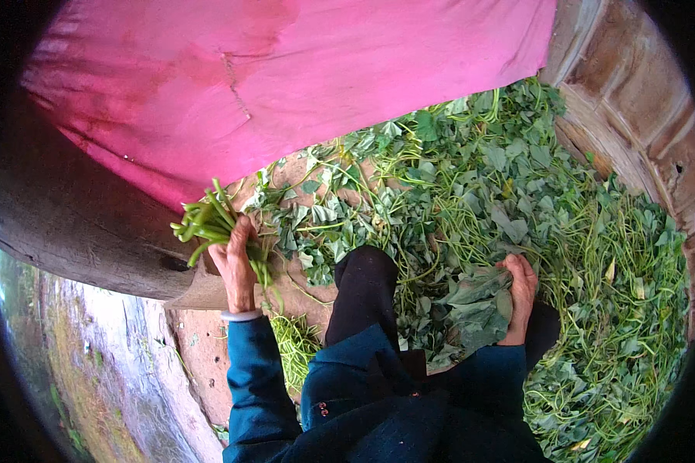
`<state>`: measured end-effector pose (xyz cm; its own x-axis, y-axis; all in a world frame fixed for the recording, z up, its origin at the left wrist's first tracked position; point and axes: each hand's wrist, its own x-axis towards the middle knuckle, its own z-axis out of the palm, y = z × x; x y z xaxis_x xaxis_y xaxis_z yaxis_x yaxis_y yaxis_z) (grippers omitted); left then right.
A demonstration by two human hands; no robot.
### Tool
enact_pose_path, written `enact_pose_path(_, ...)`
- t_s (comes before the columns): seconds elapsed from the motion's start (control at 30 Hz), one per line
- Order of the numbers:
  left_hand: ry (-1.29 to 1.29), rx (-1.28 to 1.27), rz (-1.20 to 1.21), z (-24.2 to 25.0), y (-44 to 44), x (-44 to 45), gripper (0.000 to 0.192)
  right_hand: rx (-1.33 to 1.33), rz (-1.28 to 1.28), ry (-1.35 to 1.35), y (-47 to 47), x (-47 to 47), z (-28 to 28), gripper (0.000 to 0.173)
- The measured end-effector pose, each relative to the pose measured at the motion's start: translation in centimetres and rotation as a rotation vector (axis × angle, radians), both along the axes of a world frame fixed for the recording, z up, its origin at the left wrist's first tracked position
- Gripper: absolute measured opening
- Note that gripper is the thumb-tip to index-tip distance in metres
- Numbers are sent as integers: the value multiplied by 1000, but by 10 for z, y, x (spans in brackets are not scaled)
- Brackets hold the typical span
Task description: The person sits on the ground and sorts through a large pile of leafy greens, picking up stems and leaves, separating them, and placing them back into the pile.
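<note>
A bundle of thick green stems (211, 223) is gripped in my left hand (236, 266), held out to the left below the hanging cloth. My right hand (519, 295) has its fingers closed on a bunch of wide green leaves (479, 309), near my right knee. Beneath and around that hand spreads a deep heap of leafy vines (469, 191) with long thin stems. Close to my left forearm, a pile of stripped green stems (292, 347) lies on the ground, partly hidden by my clothing.
Pink cloth (301, 75) hangs across the front, its lower edge near my left hand. A dark wooden beam (92, 231) runs along the left. At the right, a weathered wooden wall (631, 98) borders the vines. Pale paving (133, 347) and plants lie outside at lower left.
</note>
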<state>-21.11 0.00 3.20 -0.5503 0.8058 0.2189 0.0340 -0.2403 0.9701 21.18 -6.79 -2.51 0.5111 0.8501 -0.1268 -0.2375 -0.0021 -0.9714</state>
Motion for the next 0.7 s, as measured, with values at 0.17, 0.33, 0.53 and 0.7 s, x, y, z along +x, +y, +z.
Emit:
enact_pose_path(0.17, 185, -271, 33, -56, -40, -47, 31, 183, -11, -358, 40, -49, 47, 16)
enact_pose_path(0.33, 290, -544, -91, -105, -88, -89, 21, 583, 115, -649, 122, -127, 62, 15)
enact_pose_path(0.53, 348, -743, -53, -161, -163, -119, 22, 497, 470, -1157, 170, -161, 16, 24)
enact_pose_path(0.7, 664, -1082, 34, -232, -225, -125, 26, 173, 614, -921, 123, -119, -16, 18)
